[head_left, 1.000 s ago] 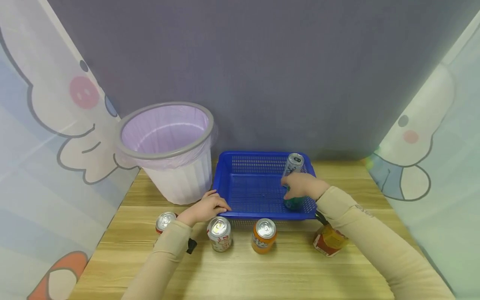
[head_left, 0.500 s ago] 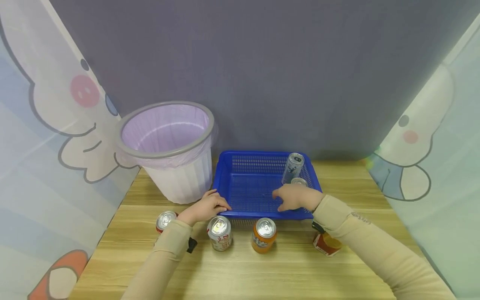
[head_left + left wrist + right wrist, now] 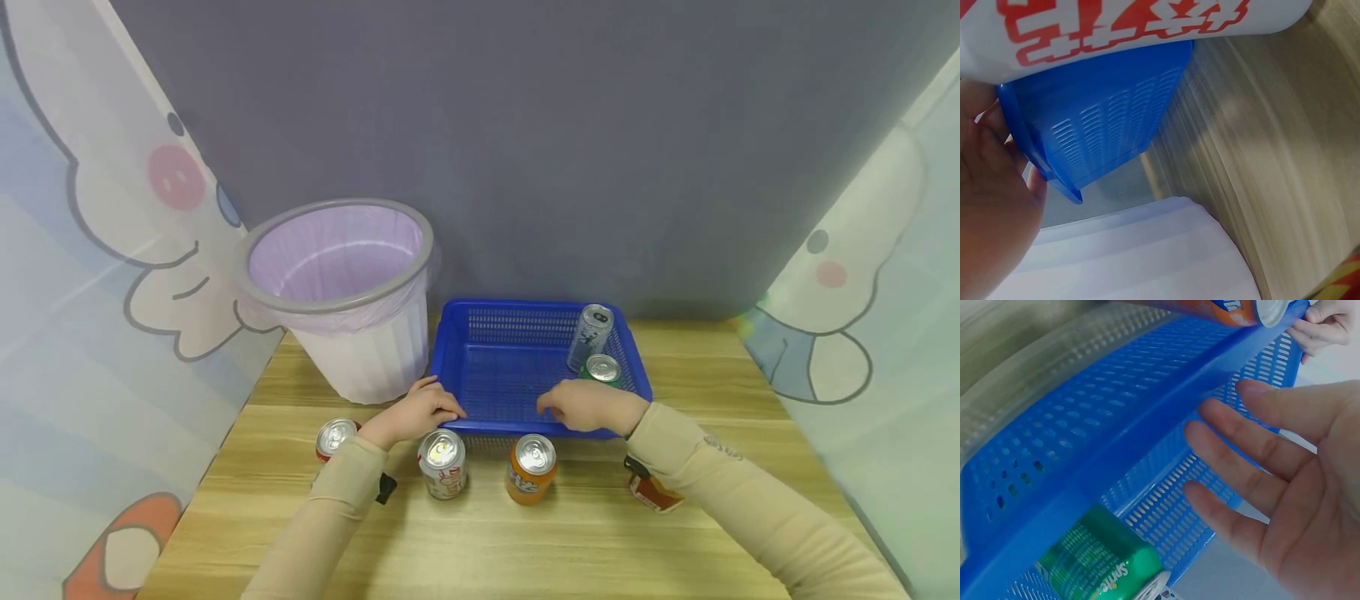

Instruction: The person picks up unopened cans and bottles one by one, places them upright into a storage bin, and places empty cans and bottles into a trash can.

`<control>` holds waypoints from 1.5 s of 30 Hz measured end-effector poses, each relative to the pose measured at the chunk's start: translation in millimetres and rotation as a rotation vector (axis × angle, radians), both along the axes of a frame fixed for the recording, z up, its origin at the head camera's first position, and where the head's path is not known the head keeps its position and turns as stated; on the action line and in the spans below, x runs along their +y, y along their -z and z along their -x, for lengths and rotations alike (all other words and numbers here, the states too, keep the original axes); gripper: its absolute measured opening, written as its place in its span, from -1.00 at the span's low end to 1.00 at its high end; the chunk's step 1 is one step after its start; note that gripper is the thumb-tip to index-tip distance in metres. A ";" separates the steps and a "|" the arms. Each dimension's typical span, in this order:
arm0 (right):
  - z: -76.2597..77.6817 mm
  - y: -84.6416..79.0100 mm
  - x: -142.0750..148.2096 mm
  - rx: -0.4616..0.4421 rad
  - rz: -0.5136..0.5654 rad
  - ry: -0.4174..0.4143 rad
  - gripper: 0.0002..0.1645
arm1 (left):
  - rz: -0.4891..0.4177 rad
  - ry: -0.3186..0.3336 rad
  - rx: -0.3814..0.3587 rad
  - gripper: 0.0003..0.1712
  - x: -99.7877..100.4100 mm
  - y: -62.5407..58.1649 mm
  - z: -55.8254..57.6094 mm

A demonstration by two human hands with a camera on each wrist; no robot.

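Note:
My left hand [image 3: 422, 412] grips the rim of the blue plastic basket [image 3: 442, 346] at its front left corner, fingers hooked over the edge. My right hand [image 3: 1285, 469] holds nothing; its relaxed fingers hover above the basket near the front rim. Inside the basket's right side stand a green Sprite can [image 3: 1100, 556] and a tall silver can [image 3: 588, 340], one behind the other. In front of the basket are an orange soda can [image 3: 531, 471] and a white can with red lettering [image 3: 442, 465], close by my left hand.
A white bin [image 3: 382, 350] with a purple liner stands left of the basket. A red can [image 3: 333, 437] is partly hidden by my left sleeve. Under my right forearm sits a red and yellow container [image 3: 654, 493]. A grey wall rises behind.
My right hand has let go of the Sprite can and drawn left and toward the front rim, leaving the can standing in the basket. My left hand stays on the rim.

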State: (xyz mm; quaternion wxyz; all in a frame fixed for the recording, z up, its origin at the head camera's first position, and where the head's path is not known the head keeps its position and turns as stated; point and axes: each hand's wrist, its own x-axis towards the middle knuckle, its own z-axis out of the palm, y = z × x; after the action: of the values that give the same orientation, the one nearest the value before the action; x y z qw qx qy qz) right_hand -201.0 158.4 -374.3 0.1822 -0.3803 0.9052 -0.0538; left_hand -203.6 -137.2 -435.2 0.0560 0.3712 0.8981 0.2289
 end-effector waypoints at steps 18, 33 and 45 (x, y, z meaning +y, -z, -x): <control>-7.2 -2.9 -4.6 0.069 0.220 -0.126 -0.80 | 0.000 0.006 0.029 -0.80 1.0 3.4 2.1; -33.8 -0.3 -21.9 0.094 0.116 -0.187 -0.44 | -0.016 0.001 0.005 -0.80 -0.6 3.6 2.7; -36.5 13.4 -23.4 0.177 0.044 -0.241 -0.37 | -0.005 0.016 -0.015 -0.79 -0.7 2.9 5.2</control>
State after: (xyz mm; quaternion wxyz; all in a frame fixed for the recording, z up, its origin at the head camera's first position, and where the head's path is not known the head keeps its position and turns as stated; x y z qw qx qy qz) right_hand -164.5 135.0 -387.7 0.0984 -0.4933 0.8641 -0.0176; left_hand -208.8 -137.9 -438.1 0.0639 0.3765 0.8943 0.2334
